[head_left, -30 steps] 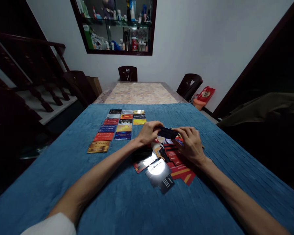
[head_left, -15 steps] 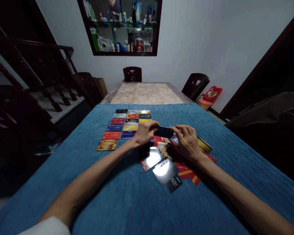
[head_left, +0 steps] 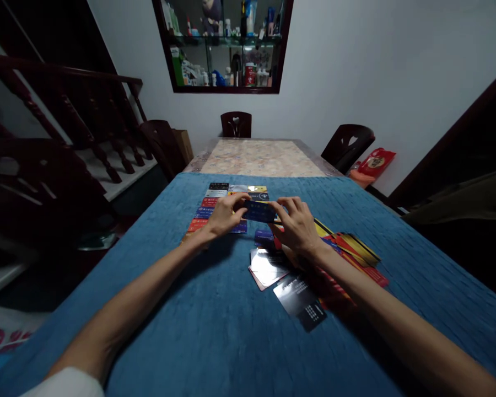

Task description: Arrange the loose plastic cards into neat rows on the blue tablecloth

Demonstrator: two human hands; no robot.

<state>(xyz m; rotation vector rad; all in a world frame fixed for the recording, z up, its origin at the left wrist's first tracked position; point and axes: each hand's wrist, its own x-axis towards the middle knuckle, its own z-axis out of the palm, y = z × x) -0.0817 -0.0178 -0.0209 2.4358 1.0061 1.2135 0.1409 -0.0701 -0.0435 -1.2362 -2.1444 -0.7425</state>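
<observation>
A dark blue plastic card (head_left: 258, 211) is held up above the table between both hands. My left hand (head_left: 226, 216) pinches its left end, and my right hand (head_left: 296, 225) grips its right end. Behind my left hand, cards lie in columns, among them a red card (head_left: 198, 224) and a black card (head_left: 219, 186); part of this layout is hidden by the hand. Under and around my right forearm spreads a loose pile of cards, with a shiny silver card (head_left: 268, 267), a grey card (head_left: 294, 292) and a yellow card (head_left: 357, 248).
A blue cloth (head_left: 182, 336) covers the near part of the table, with a patterned tabletop (head_left: 260, 157) beyond it. Dark wooden chairs (head_left: 236, 124) stand around the far end. A red bag (head_left: 377, 164) sits on the right, near the wall.
Both hands have lifted the dark blue card slightly and tilted its face more toward me. The whole view has shifted, so the surroundings appear farther right.
</observation>
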